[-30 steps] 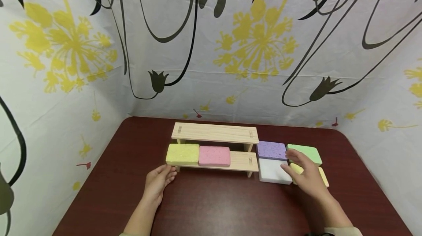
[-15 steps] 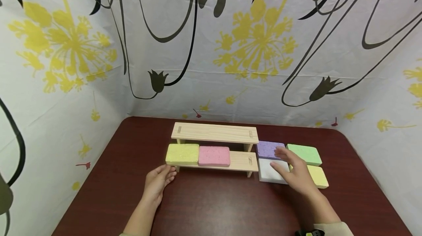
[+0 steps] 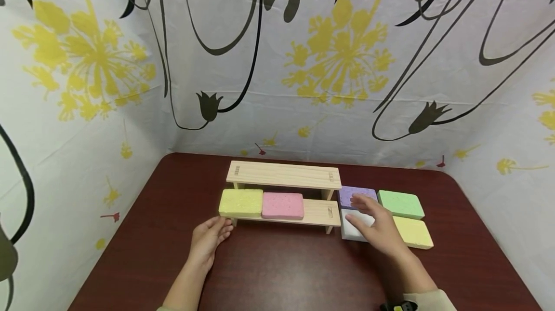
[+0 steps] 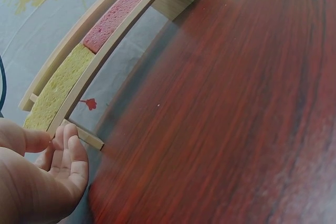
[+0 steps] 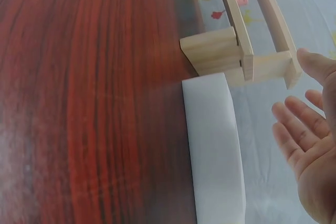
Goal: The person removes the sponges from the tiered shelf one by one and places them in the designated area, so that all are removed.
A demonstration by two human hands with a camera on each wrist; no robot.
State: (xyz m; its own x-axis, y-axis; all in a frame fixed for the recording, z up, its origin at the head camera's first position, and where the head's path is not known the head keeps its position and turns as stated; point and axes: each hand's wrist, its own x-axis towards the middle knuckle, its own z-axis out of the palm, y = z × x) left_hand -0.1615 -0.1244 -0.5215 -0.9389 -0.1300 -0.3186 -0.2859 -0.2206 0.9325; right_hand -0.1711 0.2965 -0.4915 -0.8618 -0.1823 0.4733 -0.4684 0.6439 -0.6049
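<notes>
A two-tier wooden shelf (image 3: 321, 210) stands on the table, with a yellow sponge (image 3: 240, 203) and a pink sponge (image 3: 283, 206) side by side on its lower tier. My left hand (image 3: 207, 241) pinches the front left corner of that tier, thumb by the yellow sponge and fingers below the board (image 4: 86, 85). Over the white sponge (image 3: 352, 230) hovers my right hand (image 3: 381, 229), fingers spread and holding nothing. It partly covers the white sponge and the purple sponge (image 3: 350, 194). In the right wrist view the hand is apart from the white sponge (image 5: 212, 145).
A green sponge (image 3: 401, 204) and a pale yellow sponge (image 3: 414, 233) lie to the right of the purple and white ones. The shelf's upper tier (image 3: 282, 174) rises behind the lower one. A patterned cloth (image 3: 269, 74) hangs behind the dark red table (image 3: 277, 272).
My right hand has moved left, from over the pale yellow sponge to over the white one, uncovering the pale yellow sponge. My left hand has stayed at the shelf corner.
</notes>
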